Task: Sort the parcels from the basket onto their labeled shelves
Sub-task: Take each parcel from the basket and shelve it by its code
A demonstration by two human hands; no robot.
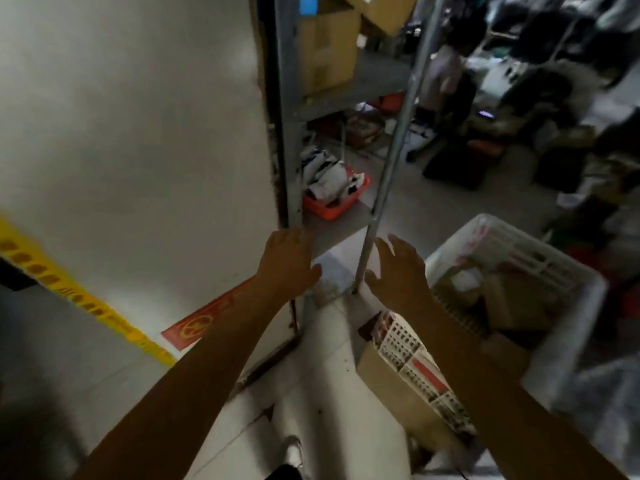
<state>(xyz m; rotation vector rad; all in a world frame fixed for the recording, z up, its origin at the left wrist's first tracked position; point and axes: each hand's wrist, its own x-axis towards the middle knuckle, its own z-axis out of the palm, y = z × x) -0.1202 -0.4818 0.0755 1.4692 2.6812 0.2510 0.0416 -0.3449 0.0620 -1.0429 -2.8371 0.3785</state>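
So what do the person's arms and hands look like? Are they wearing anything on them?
Both arms are bare as far up as the picture shows, with no sleeves in sight. The left hand and right hand have no gloves, and I can't see any rings, watch or bracelet.

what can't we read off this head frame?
- Shelf labels: none legible on the shelf; blur and dimness.
- White parcel: partly behind left hand and the post; contact unclear.
- Basket contents: blurred, right arm covers part.
- Right hand: palm side hidden.
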